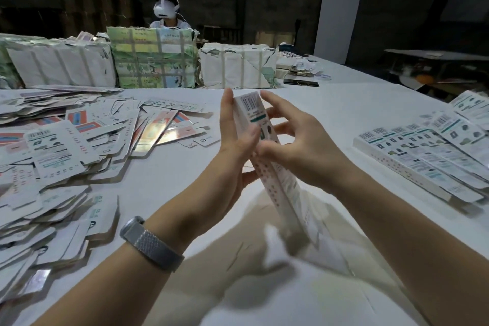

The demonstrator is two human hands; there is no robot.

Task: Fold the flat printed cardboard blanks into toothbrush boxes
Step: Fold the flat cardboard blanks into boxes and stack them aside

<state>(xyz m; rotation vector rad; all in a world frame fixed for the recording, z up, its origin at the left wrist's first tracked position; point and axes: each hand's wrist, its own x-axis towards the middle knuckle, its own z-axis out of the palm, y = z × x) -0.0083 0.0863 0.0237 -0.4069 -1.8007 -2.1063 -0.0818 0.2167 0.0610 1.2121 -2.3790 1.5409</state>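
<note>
Dark walls close off the far side of the room, and a wide white counter (344, 103) runs from them toward me. I hold one cardboard blank (267, 156), partly folded into a long narrow box, tilted up above the counter's near edge, its barcode end pointing away from me and its lower end blurred near my lap. My left hand (235, 137) wraps it from the left, fingers stretched up along its side and thumb across the printed face. My right hand (293, 140) meets it from the right, fingers curled, with the fingertips (267, 96) touching the top end and the thumb pressing on the middle. A grey mesh watch band (152, 245) sits on my left wrist.

To my left lies a loose heap of flat blanks (60, 145), overlapping at all angles. To my right, folded boxes (428, 159) lie side by side in a slanted row. Along the counter's far side stand strapped paper-wrapped bundles (153, 58). Behind them sits a person (169, 16) in a white headset. A dark phone (301, 82) lies flat near the bundles.
</note>
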